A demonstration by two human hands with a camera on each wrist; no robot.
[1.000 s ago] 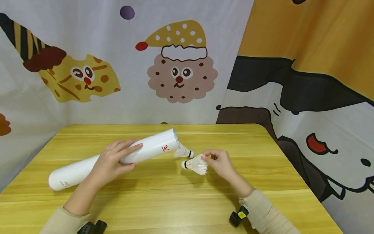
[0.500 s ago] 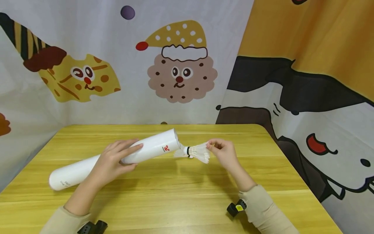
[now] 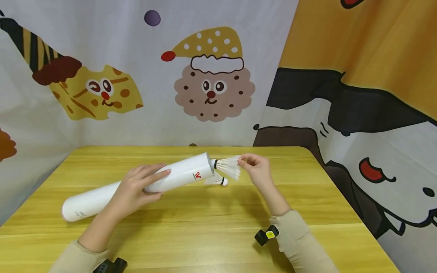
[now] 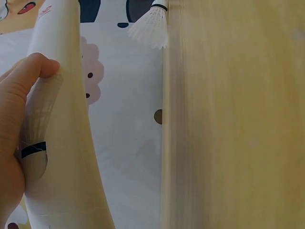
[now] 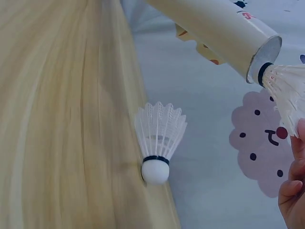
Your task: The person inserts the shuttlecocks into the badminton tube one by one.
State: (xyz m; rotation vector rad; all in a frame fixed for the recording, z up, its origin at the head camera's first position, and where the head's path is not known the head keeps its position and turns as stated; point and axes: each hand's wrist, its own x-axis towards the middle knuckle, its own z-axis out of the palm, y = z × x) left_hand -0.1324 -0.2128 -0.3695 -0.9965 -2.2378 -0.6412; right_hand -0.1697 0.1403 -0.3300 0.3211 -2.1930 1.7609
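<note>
Left hand wrapped round white tube, tilted, open end raised off table. Right hand pinching feathers of shuttlecock, cork tip at tube mouth, not yet inside. Second shuttlecock lying on table just below, still to load.

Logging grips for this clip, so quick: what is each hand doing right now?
Left hand: grips the white tube.
Right hand: pinches the feathers of a shuttlecock, its tip at the tube's mouth.
</note>
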